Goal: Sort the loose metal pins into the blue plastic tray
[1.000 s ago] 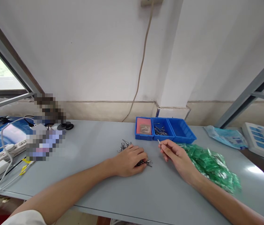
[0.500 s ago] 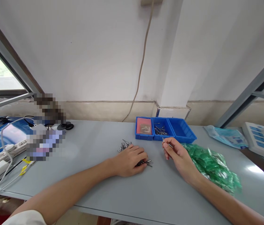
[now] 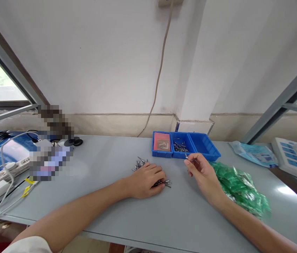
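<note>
My left hand (image 3: 147,180) lies palm down on the table, its fingers together and curled over a heap of small metal pop rivets (image 3: 167,183). More loose pop rivets (image 3: 139,163) stick out beyond its knuckles; the palm hides the rest. My right hand (image 3: 199,172), raised just in front of the blue trays, pinches one pop rivet (image 3: 186,156) between thumb and index finger, its tip showing. Behind it, the blue middle bin (image 3: 182,137) holds a loose pile of rivets (image 3: 180,147).
The left blue bin (image 3: 161,154) holds a reddish packet (image 3: 162,137); the right blue bin (image 3: 203,142) adjoins the middle one. Crumpled green plastic (image 3: 243,188) lies beside my right forearm. A blue-white packet (image 3: 255,153), power strip (image 3: 19,165) and cables are at the sides.
My right hand has shifted slightly to the right with the pop rivet still in its pinch. My left hand stays over the heap.
</note>
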Available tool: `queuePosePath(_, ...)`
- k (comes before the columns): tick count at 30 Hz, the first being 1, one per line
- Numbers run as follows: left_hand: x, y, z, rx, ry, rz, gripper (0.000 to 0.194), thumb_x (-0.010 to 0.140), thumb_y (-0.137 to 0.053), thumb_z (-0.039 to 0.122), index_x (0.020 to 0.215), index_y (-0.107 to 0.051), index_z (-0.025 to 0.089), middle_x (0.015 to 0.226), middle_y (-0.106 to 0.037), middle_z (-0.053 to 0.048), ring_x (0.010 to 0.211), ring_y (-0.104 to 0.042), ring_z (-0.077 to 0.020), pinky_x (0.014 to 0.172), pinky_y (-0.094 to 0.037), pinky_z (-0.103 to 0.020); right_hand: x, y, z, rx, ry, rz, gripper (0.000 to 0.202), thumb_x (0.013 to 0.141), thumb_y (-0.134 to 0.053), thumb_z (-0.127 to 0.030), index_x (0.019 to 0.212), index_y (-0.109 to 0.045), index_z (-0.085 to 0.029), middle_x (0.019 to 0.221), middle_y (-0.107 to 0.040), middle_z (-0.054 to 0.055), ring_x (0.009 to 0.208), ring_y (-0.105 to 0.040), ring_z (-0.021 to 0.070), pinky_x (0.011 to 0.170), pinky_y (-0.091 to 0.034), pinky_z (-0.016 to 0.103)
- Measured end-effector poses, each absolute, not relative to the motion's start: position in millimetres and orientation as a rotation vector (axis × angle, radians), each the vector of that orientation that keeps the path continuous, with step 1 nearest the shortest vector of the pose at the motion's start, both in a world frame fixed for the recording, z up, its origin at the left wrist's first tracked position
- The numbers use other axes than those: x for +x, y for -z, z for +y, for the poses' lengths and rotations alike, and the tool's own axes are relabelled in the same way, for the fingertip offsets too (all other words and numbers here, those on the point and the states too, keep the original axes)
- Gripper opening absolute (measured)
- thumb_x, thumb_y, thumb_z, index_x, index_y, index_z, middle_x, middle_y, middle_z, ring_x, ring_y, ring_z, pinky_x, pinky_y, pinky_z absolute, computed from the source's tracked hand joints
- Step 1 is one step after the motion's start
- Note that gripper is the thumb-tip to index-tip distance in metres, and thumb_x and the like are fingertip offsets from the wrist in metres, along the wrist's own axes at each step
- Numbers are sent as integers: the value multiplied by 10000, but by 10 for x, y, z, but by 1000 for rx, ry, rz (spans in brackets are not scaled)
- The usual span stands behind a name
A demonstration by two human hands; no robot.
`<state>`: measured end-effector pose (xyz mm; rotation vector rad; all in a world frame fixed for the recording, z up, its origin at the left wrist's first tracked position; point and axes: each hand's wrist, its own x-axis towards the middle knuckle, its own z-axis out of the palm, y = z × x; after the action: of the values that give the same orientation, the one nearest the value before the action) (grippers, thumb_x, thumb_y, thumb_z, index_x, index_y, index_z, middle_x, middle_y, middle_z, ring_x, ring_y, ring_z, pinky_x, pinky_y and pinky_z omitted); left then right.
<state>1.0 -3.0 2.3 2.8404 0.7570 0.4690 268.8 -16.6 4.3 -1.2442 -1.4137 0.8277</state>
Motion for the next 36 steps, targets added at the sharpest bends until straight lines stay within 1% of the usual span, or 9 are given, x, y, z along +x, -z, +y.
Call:
queuePosePath(7, 16, -33, -32, 2845, -457, 759, 93, 1038, -591, 302, 1066, -551, 223, 1027, -633, -28, 955, -595, -206, 861, -377, -350, 2685, -54, -175, -1240, -863, -1409, 304, 985, -671, -552, 953, -559, -271, 825, -544, -19, 676, -489, 175, 633, -427, 323)
queuePosePath(16, 10, -29, -32, 2834, -466, 754, 91, 1039, -586, 297, 1071, -547, 222, 1039, -641, -33, 964, -600, -212, 863, -372, -347, 2686, -73, -178, -1209, -855, -1306, 304, 985, -682, -554, 996, -546, -282, 850, -525, -27, 671, -484, 161, 631, -429, 317)
queuePosePath(21, 11, -28, -31, 2833, -465, 754, 91, 1043, -582, 302, 1069, -552, 220, 1038, -643, -40, 974, -603, -215, 862, -377, -347, 2697, -87, -189, -1242, -837, -1351, 293, 995, -666, -567, 1038, -612, -283, 808, -536, -25, 674, -486, 171, 640, -416, 320)
queuePosePath(24, 14, -33, -31, 2834, -466, 750, 91, 1045, -579, 301, 1068, -551, 217, 1046, -644, -41, 965, -599, -212, 864, -381, -347, 2702, -88, -193, -1231, -861, -1360, 328, 996, -655, -591, 1074, -663, -273, 918, -620, 6, 684, -503, 167, 654, -434, 323)
queuePosePath(26, 14, -35, -32, 2832, -464, 749, 91, 1045, -579, 299, 1072, -552, 217, 1047, -645, -42, 964, -599, -212, 862, -383, -347, 2702, -91, -199, -1215, -899, -1355, 356, 993, -655, -604, 1069, -689, -257, 972, -645, 26, 683, -510, 161, 657, -440, 322)
queuePosePath(32, 13, -27, -33, 2821, -462, 762, 90, 1038, -593, 294, 1078, -553, 225, 1035, -643, -29, 985, -606, -211, 865, -380, -352, 2681, -117, -232, -1147, -1094, -1299, 359, 994, -667, -590, 1041, -722, -239, 843, -574, 7, 661, -475, 149, 631, -416, 301)
queuePosePath(36, 15, -33, -34, 2824, -457, 766, 82, 1035, -595, 290, 1067, -554, 226, 1032, -642, -27, 981, -609, -208, 863, -381, -354, 2675, -133, -220, -1096, -1210, -1174, 343, 961, -720, -571, 1035, -733, -237, 849, -547, 3, 650, -447, 138, 611, -409, 295)
